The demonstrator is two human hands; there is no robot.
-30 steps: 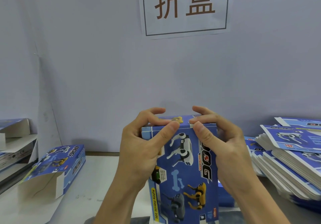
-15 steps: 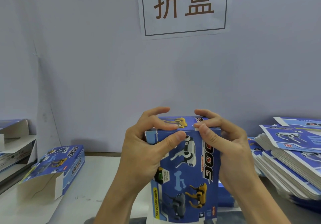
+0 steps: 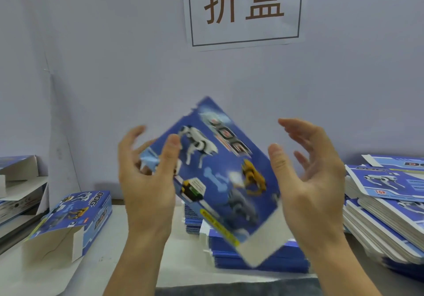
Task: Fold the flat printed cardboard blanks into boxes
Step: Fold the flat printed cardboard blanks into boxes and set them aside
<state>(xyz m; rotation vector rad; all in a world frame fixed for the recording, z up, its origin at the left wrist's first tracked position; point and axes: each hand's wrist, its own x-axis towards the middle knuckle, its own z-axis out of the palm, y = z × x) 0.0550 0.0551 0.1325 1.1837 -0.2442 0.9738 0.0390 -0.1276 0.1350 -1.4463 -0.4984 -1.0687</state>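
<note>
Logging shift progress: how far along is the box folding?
Done: one folded box lies on the table at left, near end open. In hand: a blurred, tilted box between the left hand, thumb on its face, and the open right hand. Left: tall stacks of flat blanks at right and more under the box.

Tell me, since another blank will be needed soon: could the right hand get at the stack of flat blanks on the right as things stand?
Probably yes. The right hand is open and grips nothing, and the stack of flat blanks lies uncovered just beyond it. The tilted box sits on the hand's other side.
</note>
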